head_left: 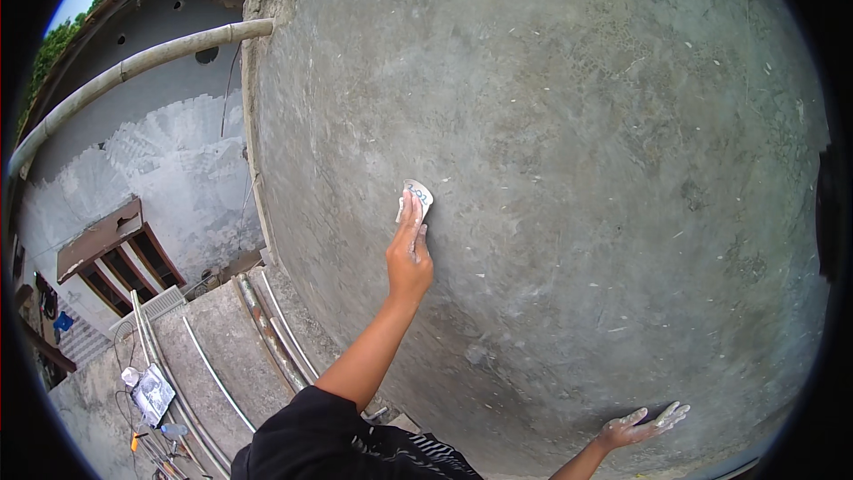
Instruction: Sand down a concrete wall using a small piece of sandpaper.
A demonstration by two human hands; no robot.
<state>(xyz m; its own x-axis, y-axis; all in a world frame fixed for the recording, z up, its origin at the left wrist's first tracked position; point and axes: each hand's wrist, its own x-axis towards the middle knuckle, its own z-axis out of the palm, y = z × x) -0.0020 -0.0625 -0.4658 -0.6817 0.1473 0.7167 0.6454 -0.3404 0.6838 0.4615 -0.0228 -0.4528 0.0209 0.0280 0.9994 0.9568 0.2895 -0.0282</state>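
A grey plastered wall (569, 151), mottled and flecked with small white marks, fills most of the head view. My left hand (410, 236) reaches up and presses a small whitish piece of sandpaper (423, 195) with blue print on its back against the wall. White dust coats the fingers, which lie over the sandpaper; its rough face is hidden. Lower on the right, my right hand (644, 427) has its fingers stretched out, dusty too, beside the wall's lower part. Nothing is in it, and whether the palm touches the wall is not plain.
A bamboo pole (133, 67) juts from the wall's left edge. Below left, long metal pipes (275, 338) lie on a concrete ledge (218, 347). Beside them are a whitish tray-like object (154, 394), a clear bottle (174, 429) and an orange-handled tool (135, 441). A neighbouring house (169, 147) stands beyond.
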